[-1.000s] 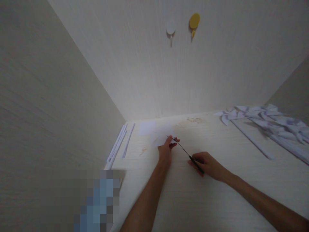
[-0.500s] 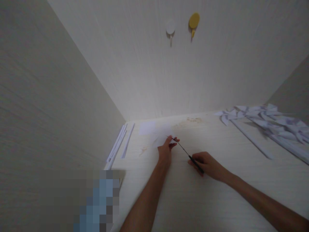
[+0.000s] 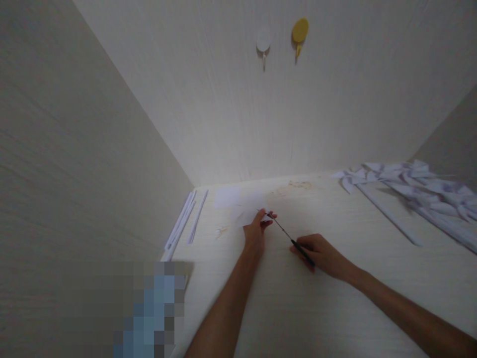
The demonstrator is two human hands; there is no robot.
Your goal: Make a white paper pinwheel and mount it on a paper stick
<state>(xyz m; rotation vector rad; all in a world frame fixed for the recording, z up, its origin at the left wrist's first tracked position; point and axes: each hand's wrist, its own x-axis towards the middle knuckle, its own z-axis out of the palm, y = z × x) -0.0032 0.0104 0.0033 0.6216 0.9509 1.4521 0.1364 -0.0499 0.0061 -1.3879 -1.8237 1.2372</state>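
Head view: clock directions run around each hand as the picture shows it. The left hand [image 3: 256,231] pinches a white paper [image 3: 247,215] between thumb and fingers; the paper spreads out from its fingertips toward 11 o'clock, above the pale tabletop [image 3: 283,308]. At its 4 o'clock, the right hand [image 3: 316,252] grips a black-handled tool [image 3: 298,247], whose thin dark shaft points to 10 o'clock and reaches the left fingertips and the paper's edge; the tip is too small to make out. Near the left hand, toward 10 o'clock, lies a white sheet [image 3: 227,197], with a single paper stick [image 3: 197,217] and a bundle of paper sticks [image 3: 181,219] farther off at 9. Well apart from the right hand, at 2 o'clock, white folded-paper pinwheels [image 3: 430,194] lie heaped, one long stick [image 3: 388,215] slanting toward 4 o'clock from the nearest pinwheel
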